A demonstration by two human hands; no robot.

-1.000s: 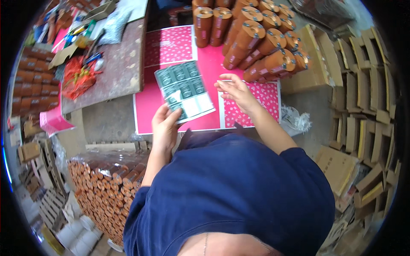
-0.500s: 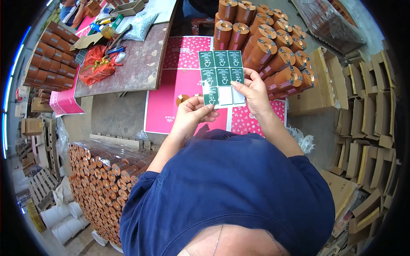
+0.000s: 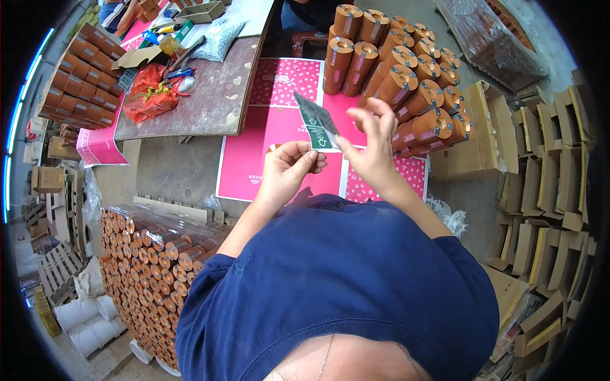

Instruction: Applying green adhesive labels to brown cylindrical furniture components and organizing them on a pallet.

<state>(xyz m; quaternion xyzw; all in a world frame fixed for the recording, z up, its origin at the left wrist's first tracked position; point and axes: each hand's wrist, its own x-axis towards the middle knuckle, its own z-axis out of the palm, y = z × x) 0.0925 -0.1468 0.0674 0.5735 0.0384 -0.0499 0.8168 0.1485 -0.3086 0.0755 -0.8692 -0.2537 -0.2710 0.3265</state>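
A sheet of green stickers [image 3: 318, 130] with white print is held over the pink-covered work surface, bent and turned so its far part looks dark. My left hand [image 3: 289, 166] pinches the sheet's near left corner between thumb and fingers. On the sheet's right side is my right hand [image 3: 375, 149], its fingers apart and raised and its thumb tip at the sheet's edge. Whether a loose sticker is on that thumb cannot be made out. Beyond my right hand stand several orange-brown cylinders [image 3: 416, 95] with holed tops, grouped upright. A bit of orange shows behind my left hand.
A worn table [image 3: 216, 95] at the left bears a red plastic bag [image 3: 149, 98] and tools. Bundled orange-brown cylinders [image 3: 149, 267] are stacked at lower left. An open carton [image 3: 476, 143] and cardboard pieces [image 3: 540, 184] lie at the right. A person [image 3: 117, 13] is at the far left.
The sticker sheet has gone from flat and spread to bent and tilted. My right hand has let go of its right edge, and its fingers have spread. The left hand keeps its pinch.
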